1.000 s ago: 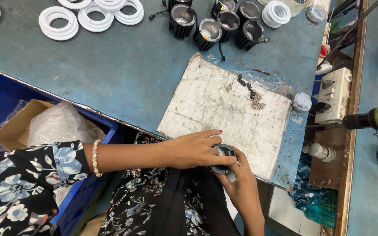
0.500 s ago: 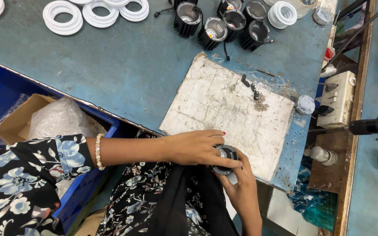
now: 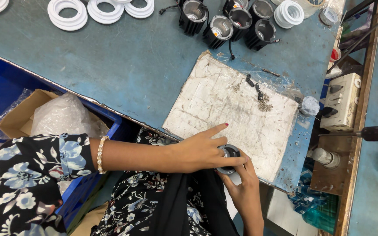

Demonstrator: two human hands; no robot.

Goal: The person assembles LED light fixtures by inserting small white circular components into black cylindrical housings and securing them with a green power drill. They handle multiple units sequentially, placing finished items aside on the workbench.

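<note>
One black lamp housing (image 3: 229, 158) was found in work, held just off the near edge of the worn white mat (image 3: 224, 109) and above the person's lap. The left hand (image 3: 200, 150) was closed over its top, the forefinger stretched out across the mat's edge; the right hand (image 3: 239, 181) was cupped beneath it and gripped it from below. A pale insert was seen in the housing's mouth, but whether it was seated could not be told. Beyond the far edge of the mat, a cluster of black housings (image 3: 226, 22) was noted on the blue tabletop (image 3: 110, 61), open-mouthed and without rings, and these were judged not yet assembled. White rings (image 3: 103, 8) were stacked well to the left of that cluster, unused. A small heap of screws (image 3: 264, 104) was seen on the mat near its far right corner. No finished pieces were identified in view, so the work was judged to be at an early stage.
</note>
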